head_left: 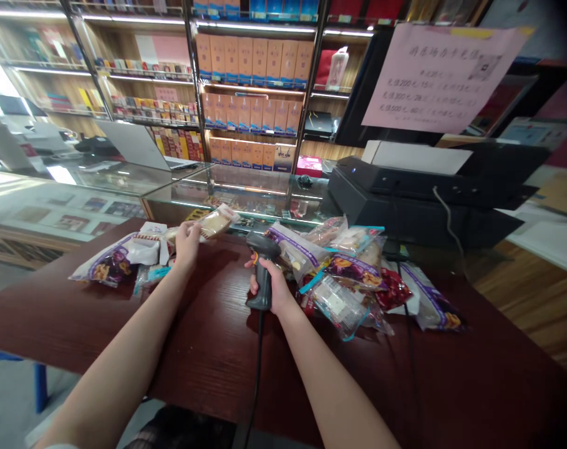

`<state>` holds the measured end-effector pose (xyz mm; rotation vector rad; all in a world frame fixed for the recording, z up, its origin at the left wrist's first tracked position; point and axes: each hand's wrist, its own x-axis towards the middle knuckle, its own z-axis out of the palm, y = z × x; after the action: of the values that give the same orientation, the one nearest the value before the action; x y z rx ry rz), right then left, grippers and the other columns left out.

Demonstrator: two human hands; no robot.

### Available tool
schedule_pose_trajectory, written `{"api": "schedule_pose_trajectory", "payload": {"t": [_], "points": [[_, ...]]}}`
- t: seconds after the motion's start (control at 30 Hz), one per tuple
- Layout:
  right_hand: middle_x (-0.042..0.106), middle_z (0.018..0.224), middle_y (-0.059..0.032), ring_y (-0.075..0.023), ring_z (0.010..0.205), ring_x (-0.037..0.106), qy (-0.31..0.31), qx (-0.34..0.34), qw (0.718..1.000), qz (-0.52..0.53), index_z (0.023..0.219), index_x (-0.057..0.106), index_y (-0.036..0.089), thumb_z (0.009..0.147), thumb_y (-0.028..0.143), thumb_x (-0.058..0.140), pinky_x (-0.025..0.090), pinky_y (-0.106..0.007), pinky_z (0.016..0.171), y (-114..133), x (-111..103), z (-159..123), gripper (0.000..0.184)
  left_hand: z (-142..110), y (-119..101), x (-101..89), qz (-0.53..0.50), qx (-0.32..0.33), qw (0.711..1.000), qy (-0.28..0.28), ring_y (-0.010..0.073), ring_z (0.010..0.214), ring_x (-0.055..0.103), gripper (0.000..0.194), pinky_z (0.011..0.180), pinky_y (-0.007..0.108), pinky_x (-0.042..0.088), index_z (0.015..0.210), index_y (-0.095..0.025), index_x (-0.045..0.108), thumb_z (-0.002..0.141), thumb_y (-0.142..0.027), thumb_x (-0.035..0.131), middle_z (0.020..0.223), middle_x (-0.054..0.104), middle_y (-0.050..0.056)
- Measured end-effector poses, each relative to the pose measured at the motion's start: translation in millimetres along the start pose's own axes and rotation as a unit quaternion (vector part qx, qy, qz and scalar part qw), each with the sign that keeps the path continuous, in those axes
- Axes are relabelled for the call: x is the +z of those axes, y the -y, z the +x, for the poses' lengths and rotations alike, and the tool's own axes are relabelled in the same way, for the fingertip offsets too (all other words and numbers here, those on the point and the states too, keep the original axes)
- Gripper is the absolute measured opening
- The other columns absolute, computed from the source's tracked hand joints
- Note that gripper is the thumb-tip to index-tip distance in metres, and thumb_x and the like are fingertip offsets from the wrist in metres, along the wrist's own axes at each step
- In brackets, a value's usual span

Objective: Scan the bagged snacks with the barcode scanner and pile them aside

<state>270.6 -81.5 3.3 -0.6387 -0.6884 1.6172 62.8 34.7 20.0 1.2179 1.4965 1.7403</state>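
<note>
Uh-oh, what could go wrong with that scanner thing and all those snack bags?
The black barcode scanner in the right hand has a cable hanging down past the table, so it might snag and get yanked. The wrapped snack in the left hand could slip and drop. The heaped snack bags could slide and get mixed up.

Wood counter (77,318) w/ snack pkgs (339,305)

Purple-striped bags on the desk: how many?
4; more may be hidden underneath. One bag lies left of the left hand; right of the scanner are a bag beside it, a bag further right and a bag at the far right.
</note>
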Motion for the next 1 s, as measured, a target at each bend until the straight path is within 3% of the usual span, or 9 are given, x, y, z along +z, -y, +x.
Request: {"api": "schedule_pose_trajectory", "payload": {"t": [0.07,0.17,0.27,0.4,0.53,0.67,0.83,0.93,1.0], "points": [[0.072,0.090,-0.0012,-0.0077,0.036,0.047,-0.002,-0.007,1.000,-0.002,0.095,0.059,0.019,0.076,0.037,0.063,0.038,-0.024,0.034,1,0,0,0.027,2,0,-7.2,0.162,0.124,0.978,-0.039,0.0249,0.098,0.057,0.026,0.093,0.039,0.045,0.099,-0.018,0.063,0.080,-0.034,0.056,0.098,0.060,0.008],[0.071,0.088,-0.0005,-0.0079,0.036,0.047,-0.001,-0.016,1.000,-0.005,0.095,0.058,0.020,0.076,0.037,0.062,0.038,-0.024,0.034,1,0,0,0.026,-5,-1,-14.5,0.336,0.206,0.918,-0.040,0.0355,0.120,0.047,0.031,0.105,0.052,0.034,0.108,-0.017,0.064,0.083,-0.030,0.052,0.124,0.054,0.016],[0.070,0.086,-0.0001,-0.0081,0.036,0.047,0.000,-0.026,1.000,-0.009,0.095,0.058,0.020,0.076,0.038,0.062,0.038,-0.024,0.034,1,-1,1,0.027,-18,2,-12.9,0.445,0.253,0.859,0.005,0.0410,0.131,0.036,0.035,0.107,0.060,0.026,0.114,-0.017,0.064,0.084,-0.021,0.048,0.135,0.050,0.018],[0.068,0.075,0.0002,-0.0091,0.035,0.047,-0.005,-0.060,0.998,-0.029,0.095,0.059,0.019,0.076,0.039,0.064,0.036,-0.024,0.034,6,4,-2,0.028,-30,12,-4.1,0.511,0.322,0.793,0.079,0.0397,0.137,0.033,0.037,0.114,0.062,0.011,0.113,-0.016,0.065,0.079,-0.017,0.052,0.133,0.054,0.018],[0.059,0.054,0.0026,-0.0108,0.035,0.045,-0.012,-0.113,0.991,-0.069,0.092,0.060,0.018,0.079,0.040,0.062,0.035,-0.024,0.036,22,11,-13,0.026,-30,18,0.6,0.495,0.318,0.801,0.116,0.0424,0.130,0.041,0.025,0.114,0.066,0.008,0.095,-0.015,0.069,0.080,-0.031,0.057,0.122,0.061,0.019],[0.059,0.052,0.0021,-0.0118,0.040,0.050,-0.033,-0.193,0.973,-0.122,0.092,0.064,0.017,0.081,0.040,0.062,0.039,-0.023,0.040,56,6,-30,0.026,-29,11,7.2,0.397,0.344,0.842,0.124,0.0391,0.134,0.039,0.030,0.116,0.065,0.005,0.107,-0.016,0.066,0.086,-0.030,0.051,0.124,0.060,0.018],[0.068,0.064,-0.0025,-0.0133,0.047,0.058,-0.149,-0.209,0.963,-0.086,0.097,0.066,0.016,0.076,0.041,0.064,0.045,-0.023,0.043,101,-24,-43,0.033,-51,0,25.9,0.271,0.364,0.830,0.324,0.0308,0.133,0.044,0.053,0.113,0.048,0.033,0.140,-0.016,0.046,0.092,-0.040,0.046,0.140,0.048,0.017],[0.074,0.083,-0.0047,-0.0194,0.071,0.070,-0.199,-0.205,0.957,-0.038,0.094,0.066,0.019,0.071,0.035,0.066,0.055,-0.027,0.055,110,-39,-39,0.028,-71,4,36.0,0.220,0.344,0.810,0.421,0.0286,0.143,0.033,0.071,0.117,0.044,0.031,0.153,-0.022,0.025,0.092,-0.048,0.050,0.156,0.028,0.014],[0.075,0.094,-0.0052,-0.0225,0.085,0.072,-0.200,-0.200,0.958,-0.043,0.092,0.066,0.020,0.069,0.033,0.068,0.059,-0.030,0.064,107,-42,-33,0.027,-79,9,40.3,0.215,0.326,0.801,0.454,0.0310,0.147,0.026,0.079,0.117,0.045,0.031,0.154,-0.025,0.022,0.088,-0.052,0.055,0.161,0.017,0.014]]}}
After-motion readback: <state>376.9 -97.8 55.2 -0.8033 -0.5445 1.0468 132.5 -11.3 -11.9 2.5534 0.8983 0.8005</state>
